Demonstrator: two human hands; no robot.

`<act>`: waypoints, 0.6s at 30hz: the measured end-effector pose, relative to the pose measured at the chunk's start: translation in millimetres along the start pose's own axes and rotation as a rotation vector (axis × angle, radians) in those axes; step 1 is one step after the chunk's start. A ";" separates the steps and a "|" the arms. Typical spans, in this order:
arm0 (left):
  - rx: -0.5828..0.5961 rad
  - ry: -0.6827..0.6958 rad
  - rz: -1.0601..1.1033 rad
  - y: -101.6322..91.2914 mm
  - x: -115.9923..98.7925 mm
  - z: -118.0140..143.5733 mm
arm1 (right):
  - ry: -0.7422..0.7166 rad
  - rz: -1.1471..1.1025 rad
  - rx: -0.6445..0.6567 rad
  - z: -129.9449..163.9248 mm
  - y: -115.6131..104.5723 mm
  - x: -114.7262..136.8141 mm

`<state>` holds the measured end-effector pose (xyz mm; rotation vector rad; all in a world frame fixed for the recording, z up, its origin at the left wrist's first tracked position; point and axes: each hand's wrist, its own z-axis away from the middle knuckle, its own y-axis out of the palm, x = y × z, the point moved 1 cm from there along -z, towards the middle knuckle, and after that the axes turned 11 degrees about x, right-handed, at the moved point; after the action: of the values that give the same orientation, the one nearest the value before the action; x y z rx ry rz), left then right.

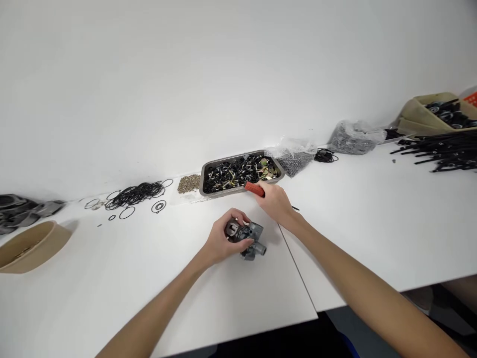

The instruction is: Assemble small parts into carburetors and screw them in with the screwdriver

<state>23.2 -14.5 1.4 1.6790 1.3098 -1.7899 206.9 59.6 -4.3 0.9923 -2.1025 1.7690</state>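
Note:
My left hand (226,239) is wrapped around a grey metal carburetor (255,232), thumb across its near side and fingers over the top, just above the white table. Part of the carburetor is hidden by the fingers. To its upper right, my right hand (275,200) grips a screwdriver by its red handle (255,189), whose end juts out to the left. A thin dark shaft shows past the wrist on the right. Right behind that hand lies a metal tray (223,193) filled with small black and brass-coloured parts.
Black rubber rings (136,195) and small brass pieces (189,183) lie left of the tray. A tan bin (52,241) stands at far left. Plastic bags (354,136), black cables (447,149) and a yellowish bin (421,117) line the right. A seam (298,271) crosses the table.

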 end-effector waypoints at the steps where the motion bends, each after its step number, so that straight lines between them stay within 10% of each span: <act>1: 0.022 -0.007 0.017 -0.8 1.8 2.3 | 0.001 0.012 0.033 -0.2 0.9 0.3; 12: 0.364 -0.202 -0.151 -37.5 -20.2 15.4 | -0.101 0.085 0.258 5.7 17.7 3.2; 18: 0.327 -0.192 -0.132 -49.6 -21.2 17.6 | -0.154 0.072 0.284 7.9 25.9 6.2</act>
<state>-20.8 -10.3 37.0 1.5543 1.1146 -2.2834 188.3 51.2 -23.2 1.1717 -2.0342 2.1355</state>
